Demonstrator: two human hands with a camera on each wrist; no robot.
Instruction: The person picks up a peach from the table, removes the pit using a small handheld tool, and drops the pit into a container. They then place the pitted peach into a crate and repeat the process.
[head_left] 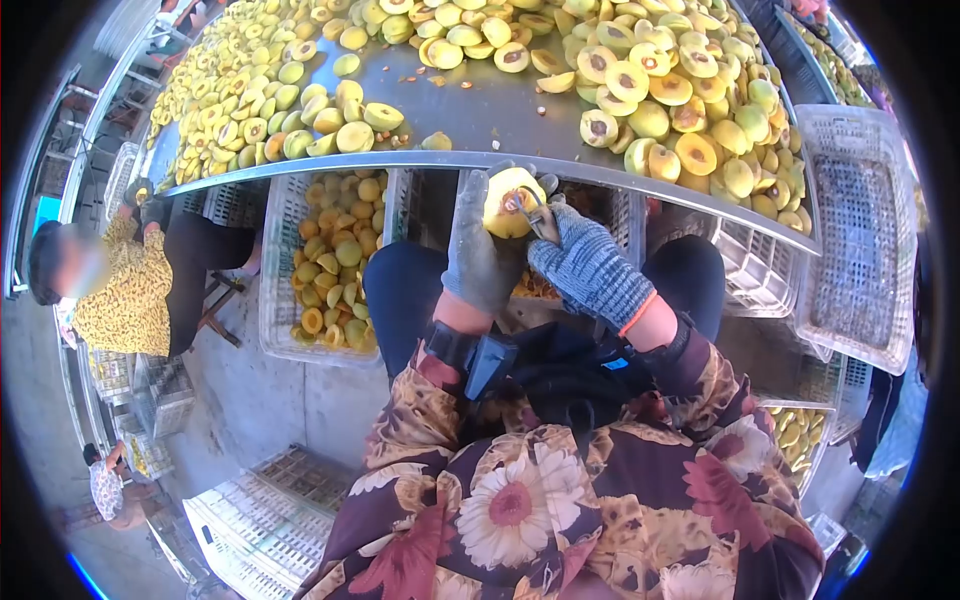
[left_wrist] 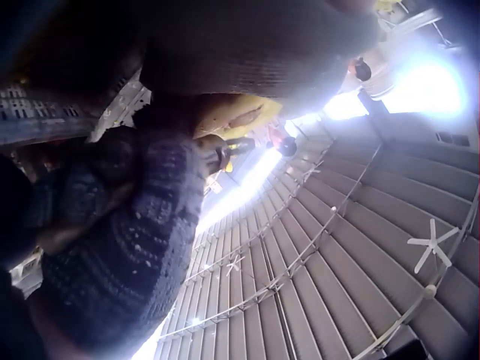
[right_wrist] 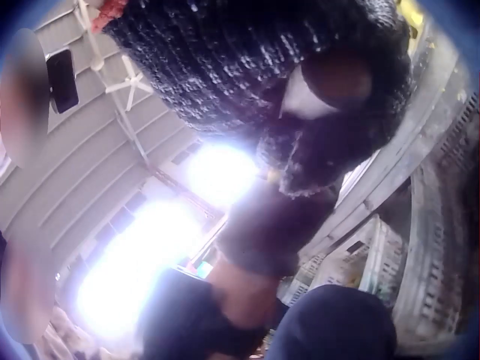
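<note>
Cupping a halved peach point(head_left: 512, 203), the left hand point(head_left: 480, 255) clamps it while the right hand point(head_left: 585, 268) pinches a pitting tool point(head_left: 535, 212) into its centre.

My left hand point(head_left: 482, 250): grey knit cloth glove, matt. My right hand point(head_left: 588, 268): blue-flecked knit glove, rough, orange cuff trim. Fruit half point(head_left: 510, 200) I grip: yellow flesh, moist sheen. Tool point(head_left: 540, 218): bare metal. Table point(head_left: 480, 110): smooth grey sheet metal, dull gloss. Crates point(head_left: 860, 240) at its right edge: white plastic lattice.
</note>
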